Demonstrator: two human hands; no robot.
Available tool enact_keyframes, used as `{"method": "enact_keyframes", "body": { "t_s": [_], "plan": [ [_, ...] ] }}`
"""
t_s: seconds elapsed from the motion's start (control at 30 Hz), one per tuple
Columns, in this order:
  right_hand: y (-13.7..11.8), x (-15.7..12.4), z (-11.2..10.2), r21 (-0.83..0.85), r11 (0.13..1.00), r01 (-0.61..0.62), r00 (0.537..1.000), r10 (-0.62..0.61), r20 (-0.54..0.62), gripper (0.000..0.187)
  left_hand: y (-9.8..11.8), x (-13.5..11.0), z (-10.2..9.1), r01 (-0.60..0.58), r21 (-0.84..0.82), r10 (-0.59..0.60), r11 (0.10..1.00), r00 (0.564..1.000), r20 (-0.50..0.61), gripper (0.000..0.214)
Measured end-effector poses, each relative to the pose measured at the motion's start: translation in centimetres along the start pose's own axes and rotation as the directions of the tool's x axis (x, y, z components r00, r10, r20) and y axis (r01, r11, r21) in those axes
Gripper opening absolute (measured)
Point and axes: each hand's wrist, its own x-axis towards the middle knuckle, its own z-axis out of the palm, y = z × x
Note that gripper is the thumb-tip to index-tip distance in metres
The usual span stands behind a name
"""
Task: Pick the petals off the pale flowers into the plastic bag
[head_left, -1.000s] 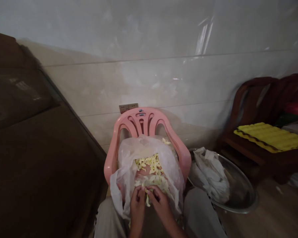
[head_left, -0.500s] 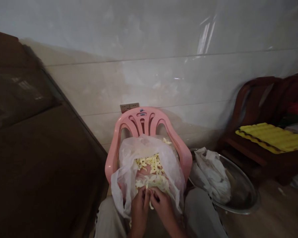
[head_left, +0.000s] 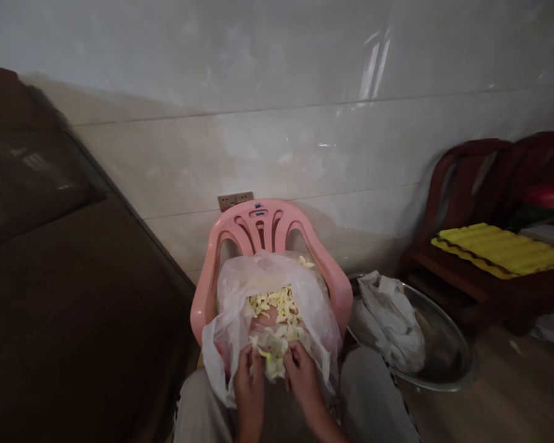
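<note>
A clear plastic bag (head_left: 233, 301) lies open on a small pink plastic chair (head_left: 258, 227) right in front of my knees. It holds a heap of pale yellow petal-like pieces (head_left: 274, 307). My left hand (head_left: 248, 384) and my right hand (head_left: 300, 378) are at the near edge of the heap, a little apart. Both have their fingers curled and pinch a clump of the yellow pieces between them. What exactly each fingertip holds is blurred.
A wide metal basin (head_left: 447, 363) with a crumpled white bag (head_left: 390, 320) stands on the floor to the right. Behind it is a dark wooden chair (head_left: 471, 203) with a yellow cushion (head_left: 503, 249). A dark sofa (head_left: 74, 295) fills the left. A wall socket (head_left: 234, 199) sits behind the pink chair.
My hands, pressed together over one piece before, have drawn slightly apart and moved up into the heap. The view shifted a little.
</note>
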Motion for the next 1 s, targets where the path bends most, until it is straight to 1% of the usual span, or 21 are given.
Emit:
{"method": "enact_keyframes", "body": {
  "t_s": [0.03, 0.1, 0.17, 0.23, 0.27, 0.33, 0.43, 0.53, 0.6, 0.7, 0.8, 0.9, 1.0],
  "plan": [
    [0.1, 0.3, -0.3, 0.012, 1.000, -0.011, 0.999, 0.012, -0.044, 0.030, 0.0, 0.5, -0.4, 0.015, -0.042, -0.018, 0.999, 0.998, -0.067, 0.054],
    [0.0, 0.9, -1.2, 0.006, 1.000, -0.008, 0.990, 0.008, -0.141, 0.031, -0.1, 1.6, -1.4, 0.024, -0.125, -0.049, 0.992, 0.978, -0.202, 0.053],
    [-0.3, 1.5, -2.1, -0.057, 0.997, 0.052, 0.974, -0.063, -0.216, 0.033, -0.3, 2.7, -2.3, -0.025, -0.158, -0.027, 0.987, 0.948, -0.318, 0.052],
    [-0.7, 1.8, -2.9, -0.147, 0.980, 0.132, 0.961, -0.163, -0.224, 0.038, -0.3, 3.3, -2.9, -0.057, -0.162, 0.001, 0.985, 0.945, -0.327, 0.051],
    [-0.9, 1.9, -3.1, -0.184, 0.970, 0.160, 0.959, -0.197, -0.205, 0.041, -0.2, 3.3, -2.9, -0.064, -0.160, 0.013, 0.985, 0.952, -0.305, 0.051],
    [-1.1, 1.7, -3.1, -0.227, 0.956, 0.187, 0.962, -0.225, -0.155, 0.047, 0.1, 2.8, -2.6, -0.053, -0.160, 0.016, 0.986, 0.974, -0.225, 0.051],
    [-1.0, 1.0, -2.4, -0.243, 0.952, 0.188, 0.970, -0.218, -0.103, 0.051, 0.8, 1.5, -1.4, -0.012, -0.161, -0.004, 0.987, 0.995, -0.103, 0.052],
    [-0.9, 0.2, -1.6, -0.248, 0.951, 0.184, 0.976, -0.206, -0.065, 0.051, 1.3, 0.3, -0.2, -0.019, -0.150, 0.015, 0.989, 1.000, -0.028, 0.051],
    [-1.0, -0.1, -1.3, -0.247, 0.948, 0.200, 0.975, -0.217, -0.044, 0.050, 1.3, -0.1, 0.2, 0.004, -0.159, -0.003, 0.987, 1.000, 0.005, 0.052],
    [-1.4, -0.4, -1.2, -0.255, 0.938, 0.236, 0.970, -0.241, 0.010, 0.050, 0.7, -0.3, 0.5, 0.066, -0.161, -0.056, 0.985, 0.996, 0.065, 0.056],
    [-1.8, -0.5, -1.2, -0.244, 0.937, 0.249, 0.966, -0.221, 0.135, 0.051, -0.2, -0.1, 0.5, 0.089, -0.164, -0.066, 0.982, 0.988, 0.140, 0.057],
    [-2.1, -0.7, -1.1, -0.211, 0.944, 0.253, 0.950, -0.202, 0.236, 0.049, -0.8, 0.0, 0.6, 0.092, -0.170, -0.062, 0.981, 0.983, 0.170, 0.057],
    [-2.3, -0.9, -0.8, -0.162, 0.952, 0.261, 0.942, -0.214, 0.260, 0.045, -0.8, -0.2, 0.6, 0.050, -0.112, -0.030, 0.992, 0.985, 0.167, 0.056]
  ]
}}
